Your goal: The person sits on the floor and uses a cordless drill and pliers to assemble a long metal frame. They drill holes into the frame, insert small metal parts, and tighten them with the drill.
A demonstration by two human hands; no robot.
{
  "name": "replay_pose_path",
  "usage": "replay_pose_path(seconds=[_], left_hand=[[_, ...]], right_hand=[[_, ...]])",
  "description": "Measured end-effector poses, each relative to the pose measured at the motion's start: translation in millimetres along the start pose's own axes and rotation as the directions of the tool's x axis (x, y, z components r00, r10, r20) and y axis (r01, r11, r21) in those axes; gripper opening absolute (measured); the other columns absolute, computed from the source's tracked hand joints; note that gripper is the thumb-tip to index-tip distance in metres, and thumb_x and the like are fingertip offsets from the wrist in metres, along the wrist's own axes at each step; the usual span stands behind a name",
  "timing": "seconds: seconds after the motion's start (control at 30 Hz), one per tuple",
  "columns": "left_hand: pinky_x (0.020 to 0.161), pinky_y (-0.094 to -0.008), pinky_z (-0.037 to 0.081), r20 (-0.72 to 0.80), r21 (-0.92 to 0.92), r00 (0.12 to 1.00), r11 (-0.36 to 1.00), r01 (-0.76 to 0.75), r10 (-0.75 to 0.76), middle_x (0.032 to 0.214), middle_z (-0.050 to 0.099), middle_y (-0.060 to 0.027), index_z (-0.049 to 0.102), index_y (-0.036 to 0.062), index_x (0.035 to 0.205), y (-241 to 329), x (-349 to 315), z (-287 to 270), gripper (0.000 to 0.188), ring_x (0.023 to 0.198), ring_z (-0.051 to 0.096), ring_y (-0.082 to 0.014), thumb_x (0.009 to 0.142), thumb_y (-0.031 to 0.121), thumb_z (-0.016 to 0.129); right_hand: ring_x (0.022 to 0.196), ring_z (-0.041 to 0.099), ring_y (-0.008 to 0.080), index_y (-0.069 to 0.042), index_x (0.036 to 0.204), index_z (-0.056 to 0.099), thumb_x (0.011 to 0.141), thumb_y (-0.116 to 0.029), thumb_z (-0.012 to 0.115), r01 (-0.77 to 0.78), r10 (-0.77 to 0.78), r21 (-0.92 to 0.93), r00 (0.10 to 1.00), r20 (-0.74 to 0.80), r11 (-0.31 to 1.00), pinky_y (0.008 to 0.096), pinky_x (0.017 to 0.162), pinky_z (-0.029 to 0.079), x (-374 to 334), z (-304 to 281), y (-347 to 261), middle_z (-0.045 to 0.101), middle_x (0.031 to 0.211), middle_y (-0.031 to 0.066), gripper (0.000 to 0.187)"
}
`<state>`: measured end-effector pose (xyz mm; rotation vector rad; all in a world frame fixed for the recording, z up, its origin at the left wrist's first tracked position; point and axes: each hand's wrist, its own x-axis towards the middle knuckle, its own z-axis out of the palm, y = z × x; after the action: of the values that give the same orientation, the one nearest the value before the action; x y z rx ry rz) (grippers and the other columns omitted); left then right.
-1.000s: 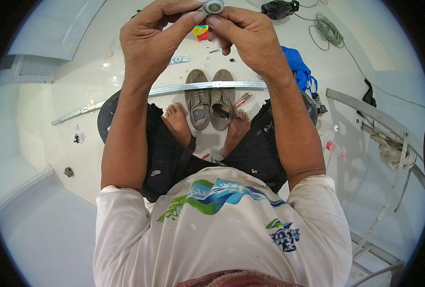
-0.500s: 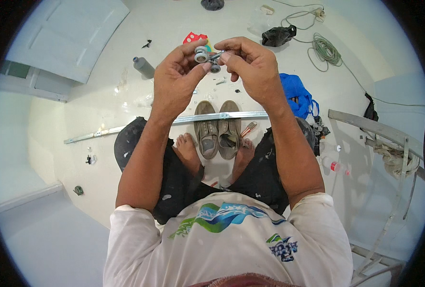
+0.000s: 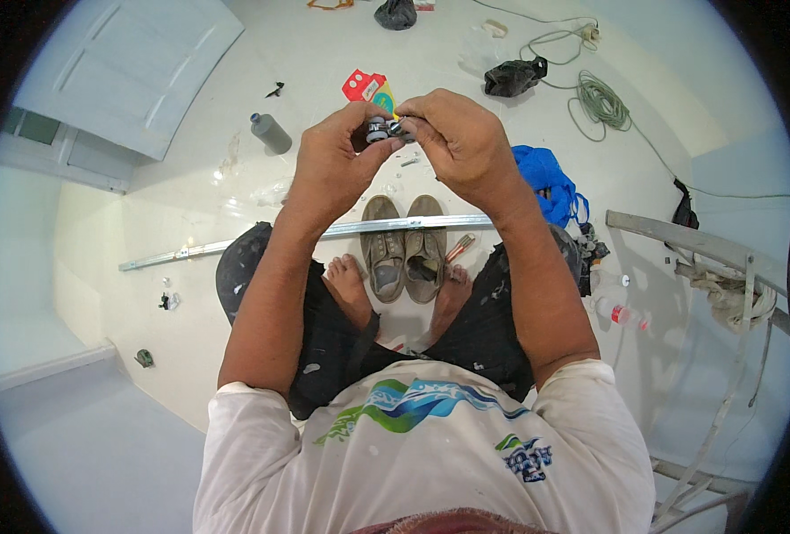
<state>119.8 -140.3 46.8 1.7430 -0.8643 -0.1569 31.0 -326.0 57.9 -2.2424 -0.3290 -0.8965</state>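
Note:
A small roller with pale wheels and shiny metal parts (image 3: 377,131) is held up in front of me, over the floor beyond a pair of shoes. My left hand (image 3: 331,160) is closed, pinching its wheel end between thumb and fingers. Close beside it, my right hand (image 3: 463,138) is closed too, with thumb and fingertips at the roller's other end. The fingers partly cover the roller. Below the hands, a long metal rail (image 3: 350,227) lies across the worn shoes (image 3: 383,267).
A grey bottle (image 3: 270,132) and a red and yellow package (image 3: 368,87) lie beyond my hands. To the right are a blue bag (image 3: 546,182), a screwdriver-like tool (image 3: 460,247), a clear bottle (image 3: 622,313), a coiled cable (image 3: 601,100) and a ladder-like frame (image 3: 680,233). A door panel (image 3: 128,67) is at far left.
Both hands have come slightly nearer to me with the roller. My right hand has closed in toward the left, and the roller is turned, with its metal shaft less visible.

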Motion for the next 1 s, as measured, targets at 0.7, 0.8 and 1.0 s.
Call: replay_pose_path(seconds=[0.7, 0.8, 1.0], left_hand=[[0.078, -0.0301, 0.058, -0.040, 0.168, 0.994, 0.981, -0.092, 0.100, 0.095, 0.077, -0.0076, 0.072, 0.0026, 0.116, 9.9, -1.5, -4.4, 0.026, 0.088, 0.073, -0.0130, 0.094, 0.010, 0.082], [0.077, -0.0297, 0.058, -0.035, 0.162, 0.996, 0.984, -0.078, 0.085, 0.095, 0.077, -0.0069, 0.072, 0.0030, 0.116, 9.6, -1.8, -3.3, 0.026, 0.088, 0.073, -0.0127, 0.094, 0.011, 0.083], [0.077, -0.0289, 0.058, -0.031, 0.118, 0.999, 0.992, -0.041, 0.045, 0.095, 0.077, -0.0063, 0.073, 0.0028, 0.116, 10.0, -2.3, -2.8, 0.026, 0.088, 0.072, -0.0121, 0.094, 0.012, 0.083]], right_hand=[[0.073, 0.068, 0.0295, 0.002, 0.104, 0.069, 0.103, -0.013, 0.065, -0.121, 0.124, 0.061, 0.992, -0.037, 0.991, 0.0410, 0.069, 0.054, 2.7, -6.7, -7.7, 0.069, 0.085, 0.0158, 0.016], [0.076, 0.069, 0.0299, 0.003, 0.105, 0.069, 0.103, -0.012, 0.065, -0.094, 0.099, 0.089, 0.993, -0.061, 0.992, 0.0409, 0.071, 0.055, 1.8, -3.9, -2.7, 0.071, 0.088, 0.0165, 0.015], [0.077, 0.070, 0.0288, 0.003, 0.105, 0.071, 0.104, -0.014, 0.064, -0.110, 0.119, 0.123, 0.991, -0.067, 0.986, 0.0402, 0.071, 0.055, 1.1, -3.6, -1.1, 0.071, 0.089, 0.0168, 0.018]])
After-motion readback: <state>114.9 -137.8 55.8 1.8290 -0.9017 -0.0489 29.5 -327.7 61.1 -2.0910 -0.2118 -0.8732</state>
